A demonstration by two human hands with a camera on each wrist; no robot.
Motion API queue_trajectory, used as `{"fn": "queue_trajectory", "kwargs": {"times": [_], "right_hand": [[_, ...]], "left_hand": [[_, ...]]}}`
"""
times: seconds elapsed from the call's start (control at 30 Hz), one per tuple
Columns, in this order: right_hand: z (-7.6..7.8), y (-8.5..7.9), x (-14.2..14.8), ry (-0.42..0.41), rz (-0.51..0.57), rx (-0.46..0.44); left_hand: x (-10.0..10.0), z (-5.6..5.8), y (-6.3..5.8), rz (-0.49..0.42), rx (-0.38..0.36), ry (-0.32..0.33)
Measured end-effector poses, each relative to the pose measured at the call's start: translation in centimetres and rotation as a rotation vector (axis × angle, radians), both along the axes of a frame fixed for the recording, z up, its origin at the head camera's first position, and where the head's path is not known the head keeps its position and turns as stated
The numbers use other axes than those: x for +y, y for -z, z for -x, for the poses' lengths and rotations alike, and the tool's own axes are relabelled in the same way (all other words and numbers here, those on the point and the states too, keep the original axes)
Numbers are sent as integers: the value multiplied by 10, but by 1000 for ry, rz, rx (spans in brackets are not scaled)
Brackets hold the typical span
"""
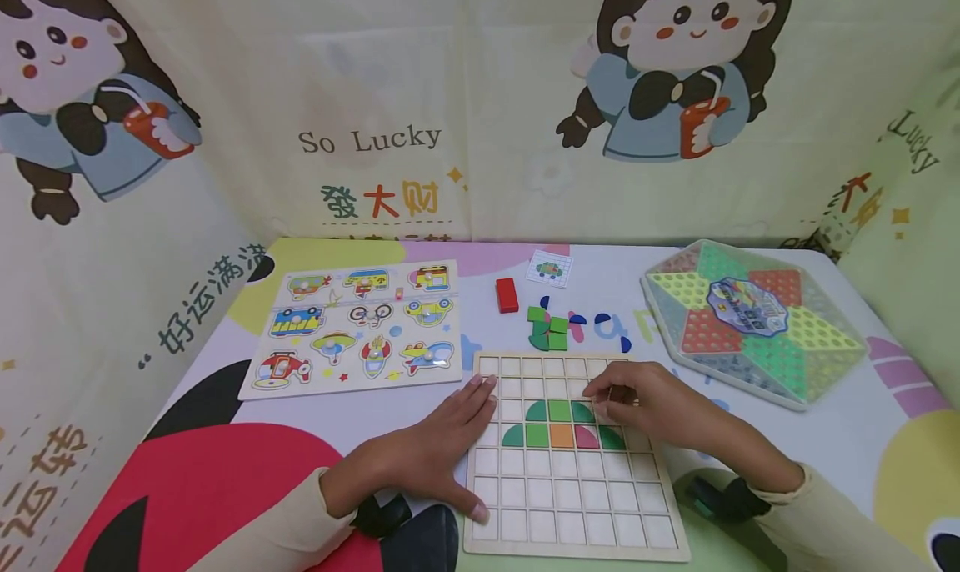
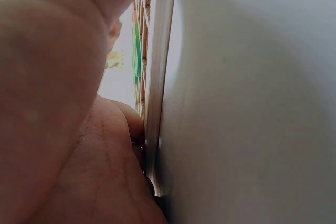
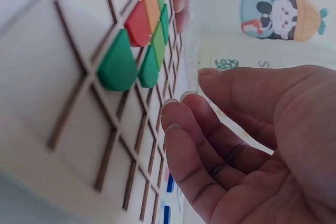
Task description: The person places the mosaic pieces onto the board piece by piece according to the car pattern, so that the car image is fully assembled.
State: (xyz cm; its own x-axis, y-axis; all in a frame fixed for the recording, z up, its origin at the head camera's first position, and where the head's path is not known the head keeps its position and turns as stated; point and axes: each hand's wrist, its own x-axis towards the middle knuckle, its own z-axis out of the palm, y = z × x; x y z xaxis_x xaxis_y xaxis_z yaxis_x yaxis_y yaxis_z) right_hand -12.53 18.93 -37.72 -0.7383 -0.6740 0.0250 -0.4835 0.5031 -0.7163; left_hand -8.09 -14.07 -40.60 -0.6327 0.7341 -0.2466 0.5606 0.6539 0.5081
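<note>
A wooden grid board (image 1: 555, 497) lies on the table, with a cluster of coloured pieces in its cells. Dark green rounded pieces (image 1: 612, 439) flank light green squares (image 1: 537, 435), an orange square (image 1: 562, 435) and a red rounded piece (image 1: 587, 437). My left hand (image 1: 442, 434) rests along the board's left edge, fingers and thumb stretched out. Over the upper right cells is my right hand (image 1: 637, 393), with fingers bent. The right wrist view shows the thumb and fingertips (image 3: 173, 127) apart, nothing between them, close beside the dark green piece (image 3: 118, 64).
Loose green squares (image 1: 557, 339) and dark blue rounded pieces (image 1: 602, 318) lie behind the board. Further back are a red block (image 1: 507, 295) and a pattern card (image 1: 550, 268). A vehicle puzzle (image 1: 352, 330) lies left; a hexagonal game board (image 1: 705, 338) lies right.
</note>
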Motion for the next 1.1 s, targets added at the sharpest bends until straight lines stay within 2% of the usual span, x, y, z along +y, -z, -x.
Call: {"fn": "queue_trajectory", "kwargs": {"times": [0.3,0.6,0.7,0.9,1.1], "right_hand": [[19,1,-18,38,8,38],[42,2,-31,153,8,48],[49,5,-35,156,14,62],[58,9,-45,107,24,63],[65,10,-57,137,23,69]], "left_hand": [[0,1,0,-2,2,6],[0,1,-1,5,-20,1],[0,1,-1,5,-19,0],[-1,1,0,2,-25,5],[-1,1,0,0,-8,9]]}}
